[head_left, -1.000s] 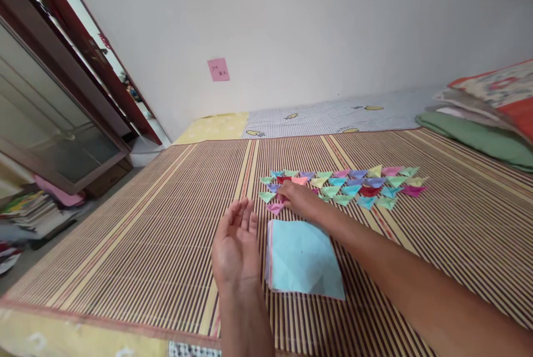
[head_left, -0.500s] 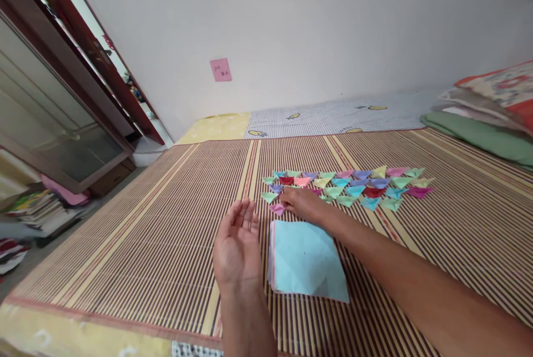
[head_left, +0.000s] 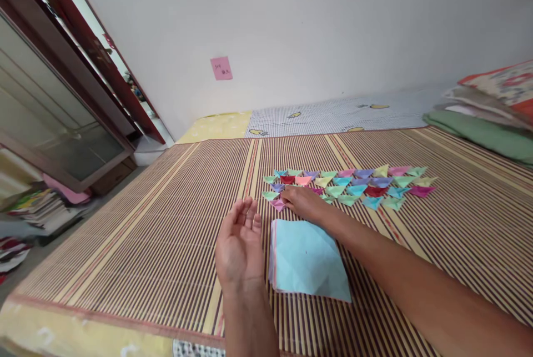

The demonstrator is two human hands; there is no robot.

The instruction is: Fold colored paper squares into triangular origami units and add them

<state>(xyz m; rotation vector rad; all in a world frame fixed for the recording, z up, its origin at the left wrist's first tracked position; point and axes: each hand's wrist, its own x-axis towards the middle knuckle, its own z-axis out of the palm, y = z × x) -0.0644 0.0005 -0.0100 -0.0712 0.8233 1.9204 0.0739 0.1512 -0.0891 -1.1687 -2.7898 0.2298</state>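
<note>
Several rows of small folded paper triangles (head_left: pixel 353 182) in many colours lie side by side on the striped mat (head_left: pixel 166 224), toward its far edge. The right hand (head_left: pixel 302 201) reaches to the left end of the nearest row, fingers curled down, tips on a pink triangle (head_left: pixel 277 204). Whether they pinch it or only press it cannot be told. The left hand (head_left: pixel 239 246) is open, palm up and empty, over the mat closer to its near edge, just left of a stack of sheets (head_left: pixel 308 260) with a pale blue one on top.

The step in hand looks like seating the pink triangle at the row's end. That calls for a light touch, so its neighbours, which lie very close, keep their places, and for letting go cleanly.
</note>
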